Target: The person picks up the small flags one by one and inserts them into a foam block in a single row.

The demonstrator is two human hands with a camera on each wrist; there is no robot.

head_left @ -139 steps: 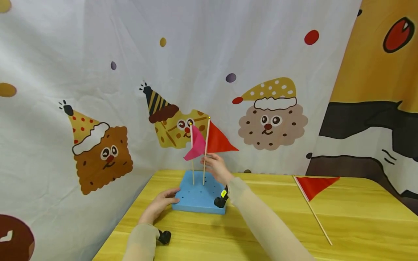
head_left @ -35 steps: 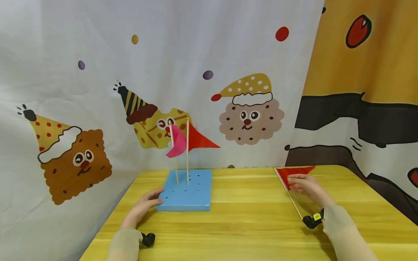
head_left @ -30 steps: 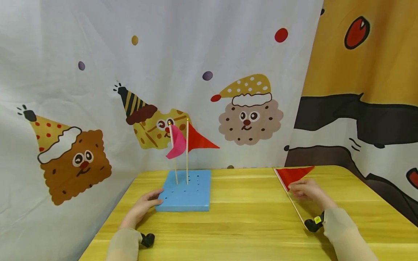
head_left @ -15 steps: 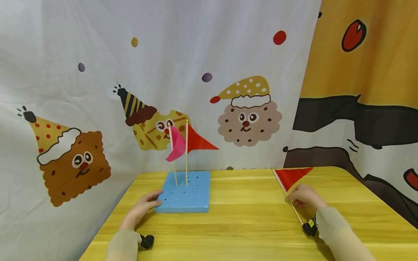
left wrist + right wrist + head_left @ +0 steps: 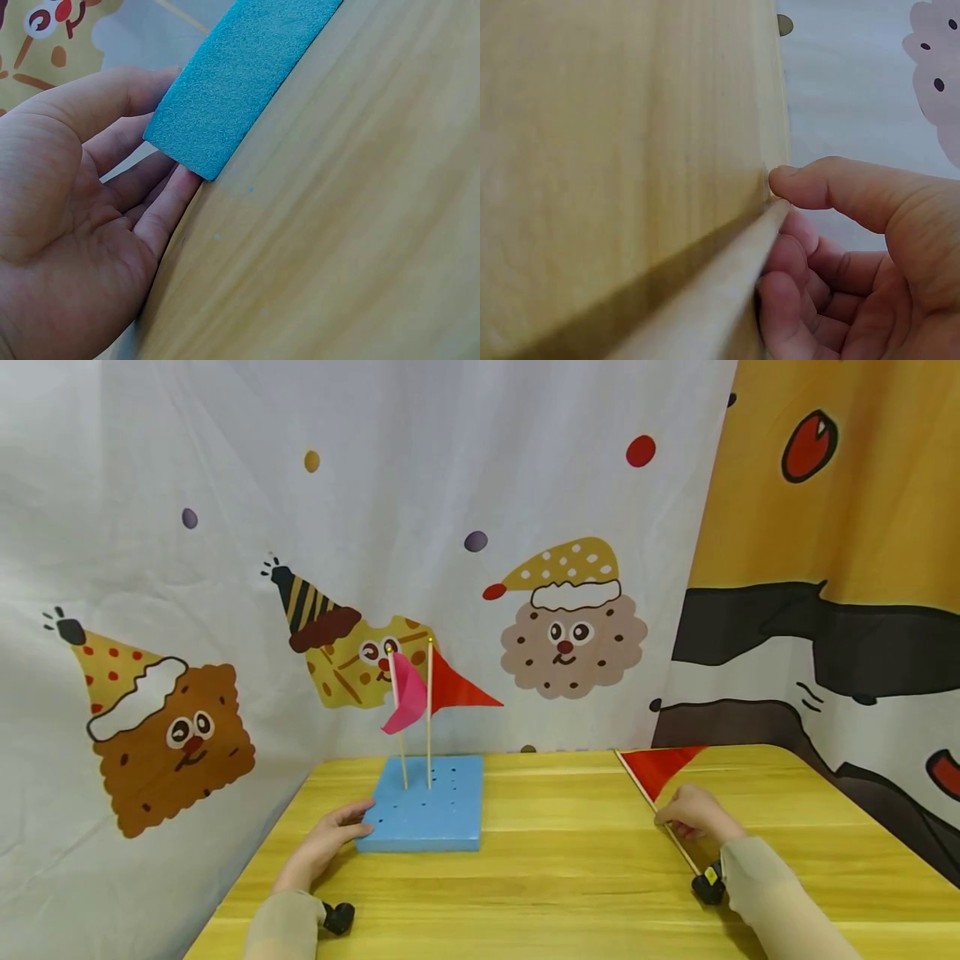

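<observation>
In the head view my right hand (image 5: 693, 812) pinches the thin wooden stick of a red triangular flag (image 5: 660, 768) between thumb and fingertips. The flag's cloth lies beyond the hand near the table's back edge. In the right wrist view the stick (image 5: 712, 296) runs from the fingertips toward the camera, its shadow beside it on the table. My left hand (image 5: 324, 846) rests with relaxed fingers against the left side of a blue foam board (image 5: 431, 828), also seen in the left wrist view. A pink flag (image 5: 408, 693) and another red flag (image 5: 457, 685) stand upright in the board.
Several small holes dot the board's top. The yellow wood-grain table (image 5: 555, 860) stretches between board and right hand. A white curtain (image 5: 420, 460) with cartoon biscuits hangs close behind the table's back edge. Each wrist wears a small black camera (image 5: 339, 918).
My right hand has left the flag standing in the board, moved right to the lying red flag, slid down its stick and gripped it. That flag's top has shifted slightly left. The left hand stays.
</observation>
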